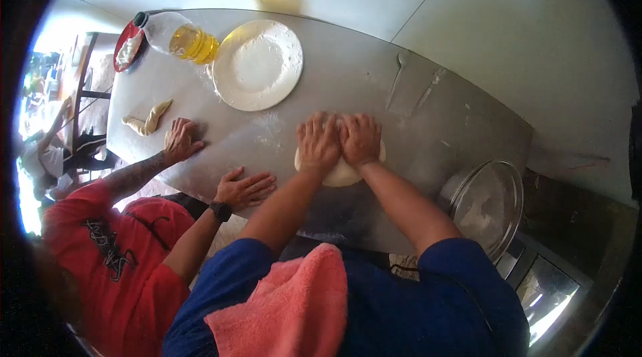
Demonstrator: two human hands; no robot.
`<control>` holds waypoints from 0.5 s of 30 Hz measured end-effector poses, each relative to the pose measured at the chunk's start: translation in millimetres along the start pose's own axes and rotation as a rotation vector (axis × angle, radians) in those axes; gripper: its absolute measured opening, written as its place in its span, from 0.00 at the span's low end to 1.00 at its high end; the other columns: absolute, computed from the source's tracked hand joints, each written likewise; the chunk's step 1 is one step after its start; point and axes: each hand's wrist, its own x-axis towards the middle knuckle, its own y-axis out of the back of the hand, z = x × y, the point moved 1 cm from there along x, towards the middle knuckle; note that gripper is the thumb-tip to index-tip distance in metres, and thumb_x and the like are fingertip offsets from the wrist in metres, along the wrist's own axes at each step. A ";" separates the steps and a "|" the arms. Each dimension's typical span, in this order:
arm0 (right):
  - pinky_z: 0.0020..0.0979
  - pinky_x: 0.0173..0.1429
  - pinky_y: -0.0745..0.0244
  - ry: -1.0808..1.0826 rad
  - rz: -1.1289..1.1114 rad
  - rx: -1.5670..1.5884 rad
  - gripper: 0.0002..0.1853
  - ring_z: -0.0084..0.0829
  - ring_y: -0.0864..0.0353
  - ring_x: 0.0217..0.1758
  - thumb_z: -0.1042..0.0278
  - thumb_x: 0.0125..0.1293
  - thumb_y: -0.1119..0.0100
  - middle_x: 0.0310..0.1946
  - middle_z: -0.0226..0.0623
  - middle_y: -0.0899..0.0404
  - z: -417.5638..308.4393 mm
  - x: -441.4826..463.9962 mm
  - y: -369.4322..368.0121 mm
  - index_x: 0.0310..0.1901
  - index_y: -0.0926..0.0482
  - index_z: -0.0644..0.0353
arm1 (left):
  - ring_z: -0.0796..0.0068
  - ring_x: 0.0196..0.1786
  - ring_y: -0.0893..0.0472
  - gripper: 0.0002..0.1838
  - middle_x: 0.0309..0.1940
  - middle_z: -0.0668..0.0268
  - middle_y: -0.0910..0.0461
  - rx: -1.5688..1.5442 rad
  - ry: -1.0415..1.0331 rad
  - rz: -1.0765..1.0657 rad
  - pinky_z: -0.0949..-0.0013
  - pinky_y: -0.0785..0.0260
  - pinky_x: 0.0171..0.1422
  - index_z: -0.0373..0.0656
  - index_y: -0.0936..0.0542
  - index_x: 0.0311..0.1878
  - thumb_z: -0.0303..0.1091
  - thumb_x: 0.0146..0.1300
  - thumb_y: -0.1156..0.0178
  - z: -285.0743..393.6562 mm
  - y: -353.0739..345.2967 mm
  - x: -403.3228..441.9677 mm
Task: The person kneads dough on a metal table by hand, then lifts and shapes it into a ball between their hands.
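A flattened round of pale dough (344,175) lies on the metal table (428,149) in front of me. My left hand (319,144) presses on its left part, palm down with the fingers stretched forward. Beside it, thumbs close together, my right hand (361,139) lies flat on the right part of the dough. Both arms are straight. The hands cover most of the dough, so only its near edge and sides show.
A co-worker in a red shirt (144,236) stands at left, hands on the table near a dough strip (148,119). Farther back are a floured white plate (257,66), an oil bottle (194,44), a red plate (120,42), a spoon (397,77) and a fork (430,87). A round metal-rimmed container (487,206) stands right.
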 end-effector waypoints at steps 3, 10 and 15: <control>0.50 0.57 0.34 -0.104 0.064 -0.070 0.16 0.45 0.26 0.53 0.54 0.65 0.40 0.45 0.37 0.24 2.8 43.2 -9.9 0.51 0.22 0.50 | 0.54 0.66 0.31 0.20 0.63 0.57 0.29 0.052 0.005 0.027 0.44 0.48 0.70 0.51 0.25 0.62 0.41 0.69 0.45 -4.9 -5.5 49.3; 0.50 0.68 0.37 -0.300 -0.357 0.340 0.23 0.47 0.29 0.64 0.46 0.71 0.46 0.62 0.42 0.26 34.5 41.2 -10.1 0.57 0.24 0.56 | 0.57 0.79 0.45 0.24 0.75 0.57 0.40 0.008 0.299 -0.110 0.36 0.63 0.79 0.53 0.27 0.68 0.52 0.76 0.56 -8.4 -6.3 47.5; 0.50 0.76 0.45 -0.076 -0.346 0.245 0.27 0.47 0.36 0.74 0.50 0.72 0.46 0.70 0.44 0.32 3.0 -27.3 41.6 0.68 0.29 0.55 | 0.53 0.81 0.49 0.33 0.80 0.52 0.50 -0.315 0.137 -0.444 0.43 0.62 0.81 0.45 0.36 0.75 0.57 0.76 0.59 -20.3 -16.0 -6.7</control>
